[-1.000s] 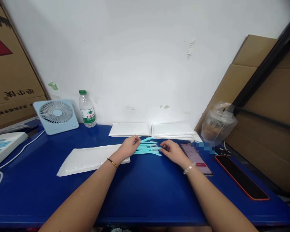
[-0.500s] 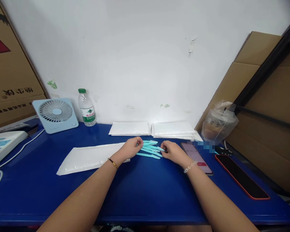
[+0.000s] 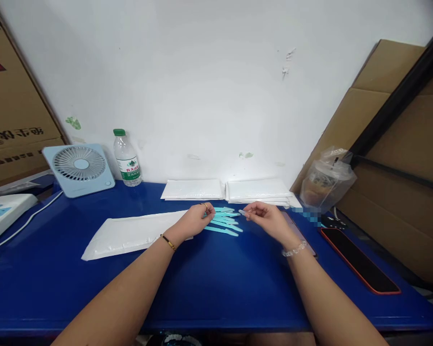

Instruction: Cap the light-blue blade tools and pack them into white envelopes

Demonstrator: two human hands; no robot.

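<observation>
Several slim teal eyebrow razors [image 3: 222, 230] lie fanned out on the blue table between my hands. My left hand [image 3: 198, 218] is closed, with thumb and fingers pinched on the left ends of the razors. My right hand [image 3: 267, 218] is just right of their tips, pinching a small translucent cap [image 3: 242, 212] between thumb and fingers. Under my left wrist and forearm, partly covered, is a white padded envelope [image 3: 130, 233].
Two stacks of white envelopes [image 3: 193, 189] stand by the wall. At left are a blue fan [image 3: 81, 166], a water bottle [image 3: 128, 163] and a power strip [image 3: 7, 214]. A red-edged phone [image 3: 361, 262], another phone [image 3: 299, 230] and a bagged drink cup [image 3: 324, 182] are at right.
My right hand has moved up slightly and turned at the razor tips, and a translucent cap now shows in its fingers. My left hand keeps its pinch in nearly the same place.
</observation>
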